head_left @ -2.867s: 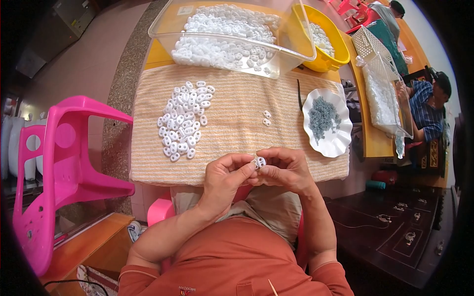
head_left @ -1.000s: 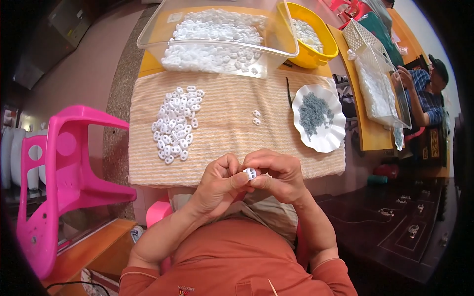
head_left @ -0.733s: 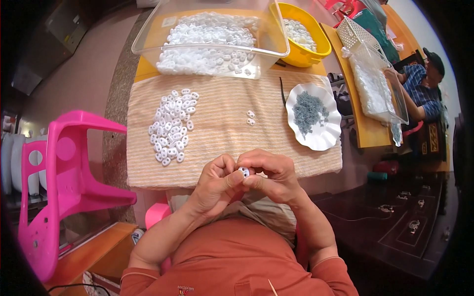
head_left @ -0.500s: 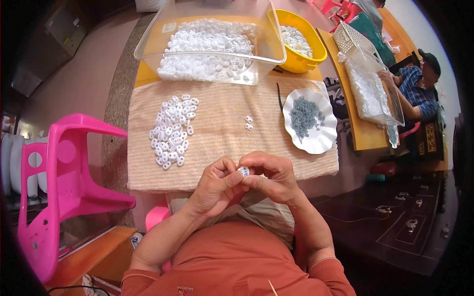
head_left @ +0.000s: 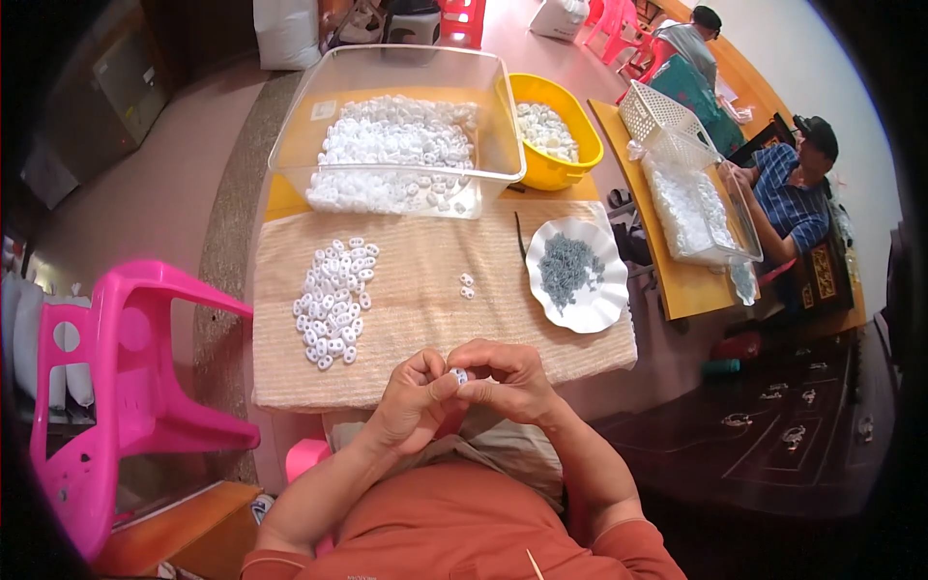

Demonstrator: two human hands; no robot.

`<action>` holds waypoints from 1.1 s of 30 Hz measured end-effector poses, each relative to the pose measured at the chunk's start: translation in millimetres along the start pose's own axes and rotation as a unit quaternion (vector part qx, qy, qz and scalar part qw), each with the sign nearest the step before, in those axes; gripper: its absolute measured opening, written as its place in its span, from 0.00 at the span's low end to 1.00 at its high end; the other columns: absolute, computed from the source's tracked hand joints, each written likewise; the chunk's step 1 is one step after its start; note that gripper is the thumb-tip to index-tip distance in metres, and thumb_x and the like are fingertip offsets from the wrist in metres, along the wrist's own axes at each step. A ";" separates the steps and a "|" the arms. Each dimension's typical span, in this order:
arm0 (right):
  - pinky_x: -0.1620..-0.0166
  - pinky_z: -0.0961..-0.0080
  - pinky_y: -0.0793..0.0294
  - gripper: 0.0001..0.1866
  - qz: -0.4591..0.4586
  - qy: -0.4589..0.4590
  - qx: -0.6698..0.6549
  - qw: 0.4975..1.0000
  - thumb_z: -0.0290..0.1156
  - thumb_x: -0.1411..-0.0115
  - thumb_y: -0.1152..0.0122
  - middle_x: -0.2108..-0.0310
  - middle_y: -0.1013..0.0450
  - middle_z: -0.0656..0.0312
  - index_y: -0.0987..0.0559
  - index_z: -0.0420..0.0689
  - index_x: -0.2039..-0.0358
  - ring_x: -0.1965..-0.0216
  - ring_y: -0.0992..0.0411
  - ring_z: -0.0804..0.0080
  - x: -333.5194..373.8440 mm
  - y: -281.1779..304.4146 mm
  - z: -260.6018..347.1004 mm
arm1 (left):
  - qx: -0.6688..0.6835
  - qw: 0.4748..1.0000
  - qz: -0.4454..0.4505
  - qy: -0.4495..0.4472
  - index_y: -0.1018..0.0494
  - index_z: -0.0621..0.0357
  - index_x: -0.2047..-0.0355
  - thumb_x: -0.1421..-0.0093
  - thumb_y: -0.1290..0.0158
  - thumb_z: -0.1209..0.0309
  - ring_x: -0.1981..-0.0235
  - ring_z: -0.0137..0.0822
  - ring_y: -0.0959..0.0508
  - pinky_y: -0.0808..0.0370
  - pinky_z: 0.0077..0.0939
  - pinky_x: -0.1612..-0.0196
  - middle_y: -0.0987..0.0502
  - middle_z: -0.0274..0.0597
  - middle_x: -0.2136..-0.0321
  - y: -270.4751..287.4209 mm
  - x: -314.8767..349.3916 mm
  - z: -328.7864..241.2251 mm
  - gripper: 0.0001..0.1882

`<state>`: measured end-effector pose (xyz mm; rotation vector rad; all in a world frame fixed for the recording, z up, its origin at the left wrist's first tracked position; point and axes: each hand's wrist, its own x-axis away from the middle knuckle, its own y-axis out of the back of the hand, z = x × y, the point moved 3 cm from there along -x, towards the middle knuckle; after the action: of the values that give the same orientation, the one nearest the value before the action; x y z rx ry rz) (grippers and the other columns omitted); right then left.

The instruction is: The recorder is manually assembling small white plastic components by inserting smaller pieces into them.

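Observation:
Just past the near edge of the cloth-covered table [head_left: 416, 358], my left hand [head_left: 411, 404] and my right hand [head_left: 509, 385] meet fingertip to fingertip. Both pinch one small white oval plastic piece [head_left: 459, 375] with dark openings. A loose heap of similar white ovals [head_left: 333, 304] lies on the left of the cloth. Two white pieces [head_left: 467, 285] sit close together, right of the middle. To the right, a white wavy-rimmed plate [head_left: 607, 307] holds many tiny grey-blue parts [head_left: 568, 271]. Anything else between my fingertips is too small to make out.
At the table's far side stand a clear bin [head_left: 493, 198] of white pieces and a yellow basin [head_left: 588, 162]. A pink plastic chair [head_left: 135, 377] is at the left. A co-worker [head_left: 797, 184] sits at another table [head_left: 677, 295] on the right.
The view has tilted upward, so the table and hands sit lower in the picture and more room shows behind. My hands keep their pinch on the white piece with little visible change.

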<state>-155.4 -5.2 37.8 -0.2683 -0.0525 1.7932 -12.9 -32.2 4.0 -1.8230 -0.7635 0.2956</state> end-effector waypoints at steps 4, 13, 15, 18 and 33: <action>0.66 0.80 0.25 0.13 -0.030 -0.022 -0.052 0.998 0.15 0.45 0.40 0.62 0.27 0.55 0.24 0.34 0.58 0.67 0.27 0.75 1.4 4.0 -2.1 | 0.001 1.000 -0.013 -0.002 0.33 0.56 0.72 0.43 0.43 0.75 0.69 0.32 0.23 0.23 0.24 0.62 0.24 0.39 0.69 1.2 -1.7 2.9 0.08; 0.66 0.80 0.27 0.13 -0.192 -0.077 0.196 0.959 0.28 0.41 0.42 0.71 0.25 0.61 0.23 0.34 0.58 0.70 0.25 0.78 -12.7 67.6 16.3 | -0.013 0.997 -0.069 0.020 0.32 0.56 0.70 0.40 0.45 0.73 0.67 0.28 0.24 0.22 0.25 0.59 0.25 0.45 0.59 5.1 -2.6 -3.0 0.05; 0.69 0.83 0.27 0.10 -0.180 0.060 0.454 0.871 0.23 0.44 0.40 0.74 0.25 0.63 0.21 0.33 0.62 0.73 0.28 0.80 -27.6 104.2 35.3 | -0.025 0.997 -0.066 0.022 0.31 0.56 0.70 0.40 0.46 0.74 0.67 0.28 0.24 0.22 0.25 0.59 0.26 0.47 0.57 6.2 -3.0 -2.1 0.05; 0.69 0.85 0.29 0.09 -0.302 0.008 0.386 0.872 0.25 0.44 0.42 0.77 0.25 0.65 0.21 0.33 0.66 0.75 0.29 0.82 -68.0 131.2 80.4 | -0.033 0.997 -0.071 0.017 0.31 0.56 0.70 0.40 0.46 0.75 0.68 0.27 0.23 0.22 0.25 0.59 0.26 0.46 0.58 11.2 -1.3 -2.2 0.04; 0.68 0.86 0.28 0.11 -0.296 0.030 0.411 0.862 0.22 0.45 0.38 0.71 0.25 0.65 0.21 0.34 0.60 0.73 0.28 0.82 -60.1 163.7 57.2 | -0.026 0.996 -0.084 0.003 0.30 0.55 0.71 0.39 0.47 0.74 0.70 0.25 0.24 0.24 0.22 0.63 0.26 0.47 0.58 7.7 -2.8 -10.3 0.04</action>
<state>-310.7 -96.2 73.2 0.2914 0.6087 1.0564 -6.8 -43.3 0.5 -1.7944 -0.9211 0.1627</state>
